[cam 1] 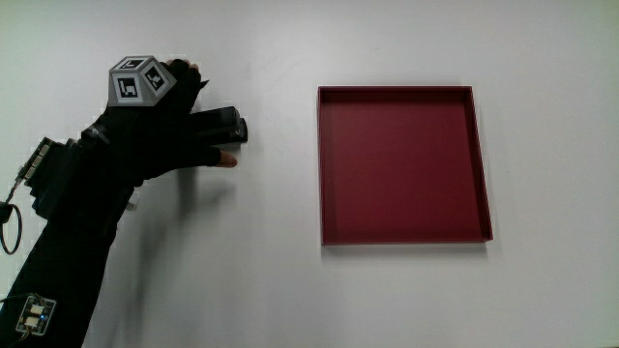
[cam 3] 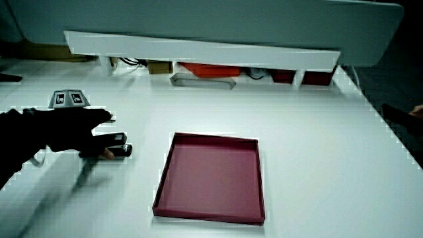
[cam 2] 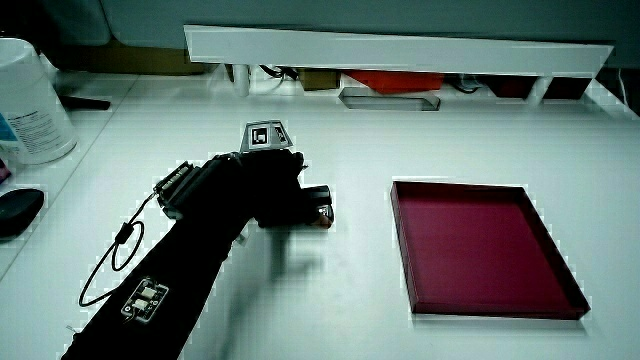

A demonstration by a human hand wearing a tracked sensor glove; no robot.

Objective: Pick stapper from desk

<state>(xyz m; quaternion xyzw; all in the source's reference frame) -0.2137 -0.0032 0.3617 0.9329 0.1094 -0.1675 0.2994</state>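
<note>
A black stapler (cam 1: 230, 126) pokes out from under the gloved hand (cam 1: 164, 126), beside the red tray (cam 1: 401, 164) and well apart from it. The fingers curl over its top and the thumb tip presses its side nearer the person, so the hand is shut on it. Most of the stapler's body is hidden by the glove. In both side views the stapler (cam 2: 320, 203) (cam 3: 119, 144) shows at the fingertips of the hand (cam 2: 265, 190) (cam 3: 59, 129), with a soft shadow on the table under the hand. I cannot tell whether it is off the table.
The shallow square red tray (cam 2: 480, 245) (cam 3: 211, 175) holds nothing. A white canister (cam 2: 30, 100) and a dark flat object (cam 2: 18, 210) stand at the table's edge. A low white partition (cam 2: 400, 45) (cam 3: 198, 49) runs along the table, with a clear holder (cam 2: 388, 98) by it.
</note>
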